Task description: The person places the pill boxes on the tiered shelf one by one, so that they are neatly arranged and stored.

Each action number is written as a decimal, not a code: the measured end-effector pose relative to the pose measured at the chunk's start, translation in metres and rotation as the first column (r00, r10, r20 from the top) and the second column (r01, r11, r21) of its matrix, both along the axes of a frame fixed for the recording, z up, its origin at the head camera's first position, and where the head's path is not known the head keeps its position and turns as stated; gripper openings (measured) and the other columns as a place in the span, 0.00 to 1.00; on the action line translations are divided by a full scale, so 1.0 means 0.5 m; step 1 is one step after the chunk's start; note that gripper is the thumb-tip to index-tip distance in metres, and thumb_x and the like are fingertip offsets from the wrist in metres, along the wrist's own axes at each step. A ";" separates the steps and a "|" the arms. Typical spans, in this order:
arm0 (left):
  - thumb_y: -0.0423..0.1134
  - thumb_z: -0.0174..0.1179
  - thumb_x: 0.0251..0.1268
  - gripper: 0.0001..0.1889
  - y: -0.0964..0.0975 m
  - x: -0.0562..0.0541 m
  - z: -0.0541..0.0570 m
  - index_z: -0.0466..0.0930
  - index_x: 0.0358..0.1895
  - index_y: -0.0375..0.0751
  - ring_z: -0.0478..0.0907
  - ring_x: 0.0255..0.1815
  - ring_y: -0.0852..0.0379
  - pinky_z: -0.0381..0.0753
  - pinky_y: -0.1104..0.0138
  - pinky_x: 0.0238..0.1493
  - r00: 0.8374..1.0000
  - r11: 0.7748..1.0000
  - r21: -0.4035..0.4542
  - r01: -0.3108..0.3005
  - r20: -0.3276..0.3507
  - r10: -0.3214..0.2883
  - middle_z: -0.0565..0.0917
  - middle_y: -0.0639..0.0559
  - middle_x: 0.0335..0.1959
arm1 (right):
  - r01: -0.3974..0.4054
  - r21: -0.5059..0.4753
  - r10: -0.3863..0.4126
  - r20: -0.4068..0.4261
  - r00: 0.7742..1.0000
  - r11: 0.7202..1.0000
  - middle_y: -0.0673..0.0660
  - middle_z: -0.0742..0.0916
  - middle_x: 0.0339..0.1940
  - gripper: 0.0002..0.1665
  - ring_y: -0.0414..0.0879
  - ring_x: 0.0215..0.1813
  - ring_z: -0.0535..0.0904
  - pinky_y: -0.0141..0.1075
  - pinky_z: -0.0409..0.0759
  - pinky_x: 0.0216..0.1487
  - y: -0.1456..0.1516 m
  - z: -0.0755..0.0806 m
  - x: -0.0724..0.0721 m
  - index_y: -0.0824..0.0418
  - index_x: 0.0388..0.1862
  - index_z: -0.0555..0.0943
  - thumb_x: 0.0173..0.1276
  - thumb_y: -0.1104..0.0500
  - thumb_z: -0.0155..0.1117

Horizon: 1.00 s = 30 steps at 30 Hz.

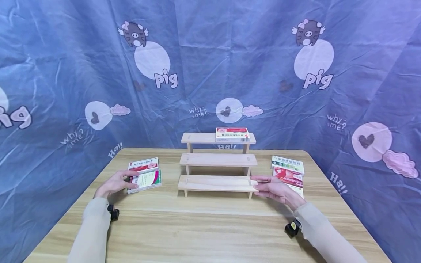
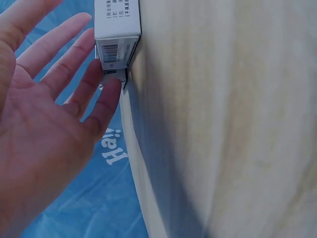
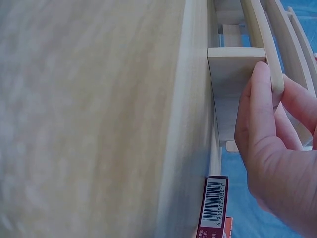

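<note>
A three-tier wooden display stand [image 1: 217,181] stands mid-table in the head view. My right hand [image 1: 274,190] pinches the right end of its lowest shelf, thumb on one face and fingers on the other; the right wrist view shows this hand [image 3: 282,134] at the shelf's tip. My left hand [image 1: 120,184] lies at the left edge of a green, white and purple medicine box [image 1: 146,180]. In the left wrist view, the fingers of this hand [image 2: 54,109] are loosely spread and touch the side of a white box [image 2: 118,25]. A red and white medicine box [image 1: 143,164] lies just behind the green one.
One medicine box [image 1: 232,134] sits on the top shelf, toward the right. At the table's right, a green and white box [image 1: 287,165] and a red box [image 1: 288,176] lie close together, with another white box partly hidden by my right hand. A blue printed curtain [image 1: 210,73] hangs behind the table.
</note>
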<state>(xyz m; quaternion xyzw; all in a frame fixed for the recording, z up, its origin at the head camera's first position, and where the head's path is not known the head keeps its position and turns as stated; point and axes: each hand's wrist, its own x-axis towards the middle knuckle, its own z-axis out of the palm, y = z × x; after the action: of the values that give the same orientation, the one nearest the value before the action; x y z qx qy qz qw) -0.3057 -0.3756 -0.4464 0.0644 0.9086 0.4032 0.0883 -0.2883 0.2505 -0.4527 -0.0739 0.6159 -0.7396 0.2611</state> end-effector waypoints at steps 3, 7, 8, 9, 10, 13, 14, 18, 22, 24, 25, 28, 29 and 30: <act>0.39 0.72 0.51 0.36 0.000 -0.001 -0.001 0.72 0.66 0.34 0.63 0.63 0.35 0.62 0.42 0.64 1.000 1.000 0.000 0.005 0.006 -0.005 0.63 0.26 0.68 | 0.001 0.002 -0.001 -0.006 1.000 1.000 0.56 0.85 0.51 0.34 0.47 0.51 0.84 0.41 0.82 0.59 0.001 0.001 0.001 0.74 0.74 0.58 0.71 0.72 0.54; 0.40 0.74 0.48 0.40 0.003 0.000 -0.002 0.70 0.68 0.35 0.63 0.65 0.34 0.60 0.37 0.67 1.000 0.999 -0.043 0.025 0.012 -0.025 0.64 0.27 0.68 | -0.001 0.002 0.001 -0.005 1.000 1.000 0.56 0.84 0.52 0.34 0.47 0.51 0.84 0.41 0.82 0.59 0.000 0.002 0.002 0.74 0.74 0.59 0.71 0.72 0.55; 0.40 0.75 0.48 0.41 0.004 0.001 -0.001 0.69 0.69 0.36 0.63 0.65 0.34 0.59 0.36 0.68 0.999 0.998 -0.052 0.031 0.013 -0.030 0.64 0.27 0.69 | -0.002 0.000 0.002 -0.004 1.000 1.000 0.57 0.84 0.52 0.34 0.47 0.51 0.84 0.41 0.82 0.59 0.000 0.002 0.003 0.73 0.74 0.59 0.71 0.72 0.55; 0.40 0.75 0.47 0.42 0.006 0.002 -0.001 0.68 0.69 0.36 0.63 0.66 0.34 0.59 0.35 0.68 0.999 0.997 -0.061 0.044 0.012 -0.043 0.64 0.27 0.69 | 0.000 0.001 0.000 0.000 1.000 1.000 0.57 0.84 0.52 0.34 0.47 0.51 0.84 0.41 0.82 0.59 0.000 0.002 0.003 0.73 0.74 0.60 0.71 0.72 0.55; 0.40 0.75 0.47 0.43 0.007 0.003 0.000 0.67 0.70 0.35 0.63 0.65 0.33 0.58 0.34 0.68 0.998 0.996 -0.061 0.059 0.014 -0.058 0.64 0.26 0.69 | 0.000 0.001 0.000 0.000 1.000 1.000 0.57 0.84 0.52 0.33 0.47 0.51 0.84 0.41 0.82 0.59 0.000 0.002 0.003 0.73 0.74 0.60 0.71 0.72 0.55; 0.37 0.76 0.45 0.46 0.013 0.007 0.003 0.64 0.72 0.36 0.63 0.64 0.34 0.58 0.34 0.68 0.997 0.997 -0.041 0.071 0.035 -0.070 0.63 0.27 0.68 | -0.001 -0.001 0.001 -0.005 1.000 1.000 0.57 0.84 0.52 0.33 0.47 0.51 0.84 0.41 0.82 0.59 0.000 0.001 0.004 0.73 0.73 0.60 0.71 0.72 0.54; 0.37 0.76 0.44 0.47 0.015 0.009 0.005 0.63 0.73 0.37 0.63 0.64 0.35 0.58 0.35 0.68 0.997 0.997 -0.040 0.071 0.044 -0.070 0.63 0.27 0.68 | -0.002 -0.001 0.002 -0.007 1.000 1.000 0.57 0.84 0.52 0.33 0.47 0.51 0.84 0.41 0.82 0.59 0.000 0.001 0.004 0.73 0.73 0.60 0.71 0.72 0.54; 0.35 0.77 0.42 0.49 0.022 0.010 0.006 0.62 0.73 0.39 0.63 0.62 0.36 0.62 0.40 0.66 0.995 0.995 -0.052 0.082 0.054 -0.079 0.63 0.28 0.67 | -0.002 -0.001 0.002 -0.006 1.000 1.000 0.57 0.85 0.51 0.32 0.47 0.51 0.84 0.40 0.82 0.59 0.001 -0.001 0.003 0.73 0.73 0.61 0.71 0.72 0.53; 0.34 0.76 0.42 0.48 0.028 0.007 0.006 0.63 0.72 0.38 0.64 0.61 0.37 0.65 0.44 0.63 0.995 0.992 -0.074 0.099 0.032 -0.096 0.64 0.28 0.67 | 0.001 0.000 -0.001 -0.005 1.000 1.000 0.56 0.85 0.49 0.32 0.47 0.49 0.85 0.39 0.83 0.58 0.001 -0.004 0.001 0.73 0.73 0.61 0.70 0.73 0.52; 0.33 0.75 0.42 0.47 0.030 0.005 0.006 0.64 0.72 0.37 0.62 0.63 0.35 0.63 0.41 0.65 0.995 0.993 -0.071 0.096 0.027 -0.094 0.62 0.27 0.69 | -0.005 -0.002 0.005 -0.009 1.000 1.000 0.56 0.85 0.49 0.32 0.47 0.49 0.85 0.39 0.83 0.58 0.001 -0.004 0.001 0.73 0.73 0.61 0.70 0.74 0.52; 0.33 0.75 0.42 0.47 0.030 0.005 0.006 0.64 0.72 0.37 0.60 0.65 0.34 0.60 0.38 0.67 0.995 0.993 -0.066 0.097 0.025 -0.096 0.60 0.26 0.70 | -0.004 0.000 0.004 -0.007 1.000 1.000 0.56 0.85 0.49 0.32 0.47 0.49 0.85 0.39 0.83 0.58 0.001 -0.004 0.000 0.73 0.73 0.61 0.70 0.74 0.52; 0.34 0.74 0.42 0.46 0.030 0.003 0.007 0.65 0.72 0.37 0.55 0.70 0.30 0.54 0.33 0.69 0.995 0.993 -0.058 0.098 0.011 -0.098 0.57 0.25 0.72 | -0.004 0.005 0.004 -0.006 1.000 1.000 0.56 0.85 0.50 0.32 0.47 0.50 0.85 0.40 0.82 0.58 0.000 -0.003 0.000 0.73 0.73 0.61 0.71 0.73 0.53; 0.34 0.74 0.43 0.46 0.029 0.003 0.007 0.65 0.72 0.37 0.54 0.71 0.30 0.52 0.32 0.70 0.995 0.993 -0.056 0.103 0.002 -0.103 0.56 0.25 0.73 | -0.007 0.007 0.007 -0.009 1.000 1.000 0.56 0.85 0.51 0.32 0.47 0.51 0.84 0.40 0.82 0.59 0.000 -0.002 0.000 0.74 0.73 0.60 0.71 0.72 0.53; 0.34 0.74 0.43 0.46 0.029 0.003 0.008 0.65 0.71 0.37 0.54 0.71 0.30 0.52 0.32 0.70 0.995 0.993 -0.054 0.103 -0.008 -0.103 0.57 0.25 0.72 | -0.003 0.009 0.003 -0.007 1.000 1.000 0.56 0.85 0.51 0.33 0.47 0.51 0.84 0.40 0.82 0.59 0.000 -0.002 0.000 0.74 0.73 0.60 0.71 0.72 0.54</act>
<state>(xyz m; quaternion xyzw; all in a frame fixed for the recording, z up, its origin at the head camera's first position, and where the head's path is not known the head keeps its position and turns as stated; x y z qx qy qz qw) -0.3044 -0.3611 -0.4426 0.1109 0.9149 0.3734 0.1057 -0.2884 0.2505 -0.4535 -0.0762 0.6199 -0.7362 0.2605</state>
